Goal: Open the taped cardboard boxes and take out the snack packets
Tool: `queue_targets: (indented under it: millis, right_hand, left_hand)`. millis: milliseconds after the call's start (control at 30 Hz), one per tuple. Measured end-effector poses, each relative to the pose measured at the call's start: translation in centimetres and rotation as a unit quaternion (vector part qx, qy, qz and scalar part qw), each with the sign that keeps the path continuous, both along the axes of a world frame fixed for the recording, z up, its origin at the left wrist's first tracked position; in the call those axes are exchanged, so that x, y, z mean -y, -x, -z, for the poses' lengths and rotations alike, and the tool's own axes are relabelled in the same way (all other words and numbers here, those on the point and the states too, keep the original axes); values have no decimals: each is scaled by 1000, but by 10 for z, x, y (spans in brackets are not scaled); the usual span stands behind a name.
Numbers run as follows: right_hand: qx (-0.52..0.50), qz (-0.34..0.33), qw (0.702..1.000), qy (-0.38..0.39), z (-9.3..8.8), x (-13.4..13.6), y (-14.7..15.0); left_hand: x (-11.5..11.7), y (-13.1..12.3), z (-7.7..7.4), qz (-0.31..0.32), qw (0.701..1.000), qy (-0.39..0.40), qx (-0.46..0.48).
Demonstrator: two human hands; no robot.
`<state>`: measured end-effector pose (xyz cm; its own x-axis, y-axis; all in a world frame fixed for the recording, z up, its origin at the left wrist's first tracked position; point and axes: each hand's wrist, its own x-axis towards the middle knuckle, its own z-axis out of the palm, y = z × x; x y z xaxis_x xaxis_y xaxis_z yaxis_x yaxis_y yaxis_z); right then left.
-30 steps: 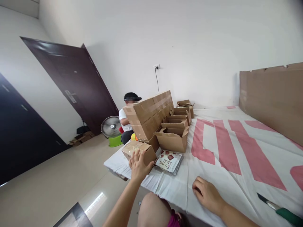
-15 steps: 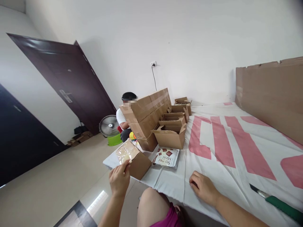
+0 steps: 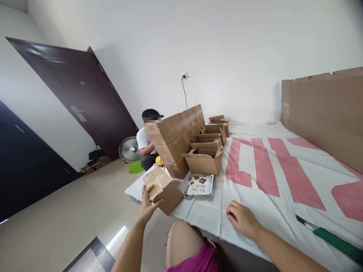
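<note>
A small cardboard box (image 3: 170, 198) with clear tape across its top sits at the table's near left edge. My left hand (image 3: 149, 200) grips its near corner, fingers over the taped top and thumb along the side. My right hand (image 3: 242, 219) rests loosely curled on the cloth, with nothing visible in it. Between the hands and farther back lies a stack of flat printed packets (image 3: 199, 185) reading "Super Meal". A green-handled utility knife (image 3: 336, 241) lies to the right of my right forearm, its blade out.
Open cardboard boxes (image 3: 202, 164) stand in a row behind the packets, beside a wall of stacked taped boxes (image 3: 172, 141). A large cardboard panel (image 3: 323, 117) stands at the right. Past the stack, a person (image 3: 145, 141) sits near a fan (image 3: 130, 150).
My left hand has gone from pinching at the tape's near edge to spreading over the box's corner. The box has shifted slightly. My right hand stays in place.
</note>
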<state>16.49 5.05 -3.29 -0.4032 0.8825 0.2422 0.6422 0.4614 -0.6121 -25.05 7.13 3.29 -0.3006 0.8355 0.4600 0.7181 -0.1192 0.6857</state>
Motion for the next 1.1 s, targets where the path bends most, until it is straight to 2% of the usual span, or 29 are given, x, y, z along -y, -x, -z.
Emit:
queue_targets:
  millis: [133, 233, 333, 433, 533, 633, 767, 867, 967, 1033, 1100]
  right_hand:
    - [-8, -4, 1000, 3, -1, 0, -2]
    - [-19, -8, 1000, 14, -3, 1, -1]
    - [-71, -35, 996, 33, -5, 6, 8]
    - [-140, -94, 985, 39, -5, 17, 30]
    - [-180, -118, 975, 52, -4, 28, 59]
    - [-222, -81, 970, 58, -3, 32, 85]
    - [-272, 21, 962, -4, -4, 32, 94]
    - [-266, 65, 960, -58, -11, 35, 76]
    - [-256, 85, 956, -113, -29, 41, 33]
    - [-241, 79, 963, -93, -44, 47, -10]
    - [-210, 86, 973, -41, -52, 52, -60]
  left_hand:
    - [40, -7, 4, 17, 1000, -7, 25]
    - [72, -14, 3, 54, 998, -26, 10]
    - [95, -26, 0, 72, 996, -47, -5]
    - [106, -45, -5, 80, 995, -51, -41]
    - [109, -73, -8, 87, 984, -77, -134]
    - [111, -106, -4, 140, 968, -94, -188]
    - [113, -145, 5, 207, 958, -91, -178]
    - [116, -168, 9, 244, 949, -81, -184]
    - [119, -186, 11, 322, 926, -61, -189]
    - [119, -195, 12, 400, 897, -45, -183]
    - [113, -200, 14, 434, 885, -47, -160]
